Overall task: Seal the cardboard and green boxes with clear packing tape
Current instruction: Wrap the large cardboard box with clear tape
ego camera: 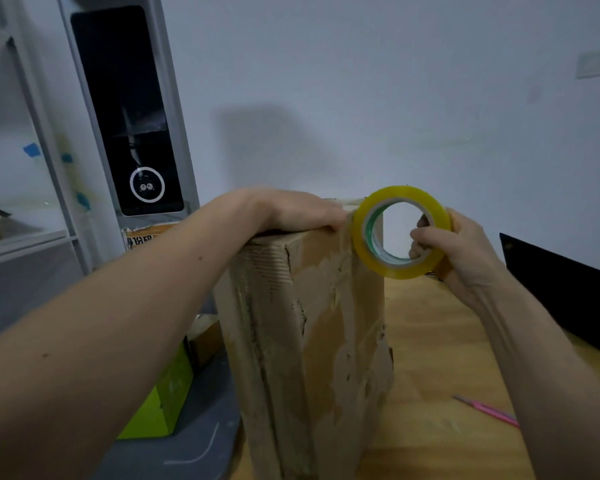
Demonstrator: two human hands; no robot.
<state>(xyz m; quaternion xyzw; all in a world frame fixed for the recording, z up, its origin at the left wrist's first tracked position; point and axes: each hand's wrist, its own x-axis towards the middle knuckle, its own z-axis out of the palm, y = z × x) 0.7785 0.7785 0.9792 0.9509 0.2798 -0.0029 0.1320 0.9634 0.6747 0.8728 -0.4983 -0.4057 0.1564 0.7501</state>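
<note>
While we work the cardboard box, the status reads as follows.

Progress: we judge the task under way; tape is being run over the top far edge of the cardboard box [312, 341], and a wrinkled clear strip already lies down its near face.
Remaining: we judge that the strip must still be pressed flat and cut, and that the green box [160, 403] is not yet sealed, as far as we can see.
Cardboard box: stands upright on the worktop [440, 358], centre of the scene; brown, its outer paper torn away in patches so that the ribbed corrugation shows; edges ragged.
Tape roll [400, 232]: glossy yellowish-clear ring on a pale core with green print; held at the box's top right corner, touching it.
Left hand [295, 211]: lies palm down on the box top, fingers [329, 216] straight and together, pressing beside the roll.
Right hand [454, 251]: grips the roll, fingers curled through the core and thumb on the outer rim.
Green box: bright lime, smooth, sharp-edged; low at near left, mostly hidden behind the left forearm; we cannot tell what it rests on.
Pink knife [487, 409]: slim, lies on the pale wood-grain worktop at near right, well apart from the box.
</note>
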